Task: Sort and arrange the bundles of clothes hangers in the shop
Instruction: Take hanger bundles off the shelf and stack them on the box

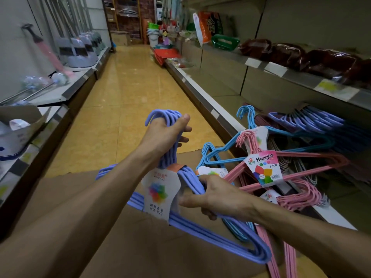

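I hold a purple hanger bundle [210, 235] with a white paper label in front of me, above a cardboard sheet [128, 247]. My left hand [164, 135] grips its hooks at the top. My right hand [216, 195] grips its right shoulder beside the label. A pink hanger bundle [297, 169] with a "Hanger" label leans on the low shelf edge at right. Beside it lies a light blue hanger bundle [218, 155]. Further purple bundles [313, 121] lie stacked on the bottom shelf.
The yellow tiled aisle floor [128, 93] runs ahead between two shelf rows. Dustpans and brooms [80, 51] line the left shelf. A cardboard box [22, 125] sits at near left. Dark red packets [291, 55] fill the upper right shelf. Buckets and goods crowd the aisle's far end.
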Tool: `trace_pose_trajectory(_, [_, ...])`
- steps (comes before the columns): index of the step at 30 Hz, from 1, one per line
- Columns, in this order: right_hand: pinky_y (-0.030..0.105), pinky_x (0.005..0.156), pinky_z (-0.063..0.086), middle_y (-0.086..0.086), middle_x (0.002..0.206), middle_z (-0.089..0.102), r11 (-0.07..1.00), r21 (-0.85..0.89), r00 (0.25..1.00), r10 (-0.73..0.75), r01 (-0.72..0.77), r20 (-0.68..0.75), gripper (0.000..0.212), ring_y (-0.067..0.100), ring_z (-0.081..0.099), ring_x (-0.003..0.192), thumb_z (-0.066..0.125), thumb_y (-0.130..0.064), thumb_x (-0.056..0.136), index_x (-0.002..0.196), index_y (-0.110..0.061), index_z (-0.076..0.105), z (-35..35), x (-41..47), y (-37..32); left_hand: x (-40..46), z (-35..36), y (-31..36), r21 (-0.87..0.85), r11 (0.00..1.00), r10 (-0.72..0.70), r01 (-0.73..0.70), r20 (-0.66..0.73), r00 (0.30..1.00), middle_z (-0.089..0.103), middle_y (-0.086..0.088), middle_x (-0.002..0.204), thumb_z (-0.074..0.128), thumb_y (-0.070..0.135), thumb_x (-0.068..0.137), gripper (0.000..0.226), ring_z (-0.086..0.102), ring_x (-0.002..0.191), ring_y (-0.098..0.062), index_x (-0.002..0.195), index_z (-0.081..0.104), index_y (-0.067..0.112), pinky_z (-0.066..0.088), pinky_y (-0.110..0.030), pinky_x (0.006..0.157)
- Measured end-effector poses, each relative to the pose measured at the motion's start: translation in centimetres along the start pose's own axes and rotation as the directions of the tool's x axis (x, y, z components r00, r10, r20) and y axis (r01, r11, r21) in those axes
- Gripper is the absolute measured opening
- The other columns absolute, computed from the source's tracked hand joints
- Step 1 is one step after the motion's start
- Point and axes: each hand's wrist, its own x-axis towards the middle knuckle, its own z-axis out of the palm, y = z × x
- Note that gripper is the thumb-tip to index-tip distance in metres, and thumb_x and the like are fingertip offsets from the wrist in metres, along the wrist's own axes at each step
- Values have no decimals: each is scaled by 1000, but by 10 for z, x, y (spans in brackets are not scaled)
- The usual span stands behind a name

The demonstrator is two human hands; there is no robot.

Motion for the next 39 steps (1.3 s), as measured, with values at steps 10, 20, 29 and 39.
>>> trace_pose_trajectory(10, [38, 90, 57, 12, 107, 70, 876, 458, 951, 1, -149, 308, 35, 24, 68, 97, 73, -3, 86, 118, -13, 63, 38, 40, -10, -9, -73, -16, -232, 973, -43, 11, -133, 990, 77, -7, 104, 55, 27, 100, 25, 73, 99, -17, 108, 68, 7, 56, -35, 83])
trace_pose_trajectory(20, [36, 95, 55, 4, 93, 71, 868, 417, 807, -31, -271, 590, 28, 15, 70, 88, 61, 12, 89, 104, -11, 59, 142, 75, -10, -45, -136, -44, -251, 968, -88, 24, -249, 965, 77, -8, 96, 59, 45, 86, 41, 73, 94, -16, 102, 71, 9, 55, -27, 76])
trace_pose_trajectory(29, [33, 85, 58, 2, 87, 69, 938, 319, 897, -18, -139, 443, 30, 16, 68, 85, 72, 11, 80, 98, -8, 57, 218, 119, -11, -75, -220, -82, -65, 957, -288, 283, -328, 900, 77, -6, 102, 56, 65, 82, 53, 71, 103, -21, 107, 74, 21, 53, -40, 91])
trace_pose_trajectory(39, [34, 85, 58, 1, 91, 71, 991, 134, 947, -69, 28, 313, 27, 15, 68, 85, 83, -3, 74, 90, -13, 64, 338, 171, -16, -127, -315, -113, 627, 596, -58, 502, -590, 805, 55, -10, 141, 49, 52, 97, 57, 51, 129, -27, 142, 46, 17, 40, -37, 102])
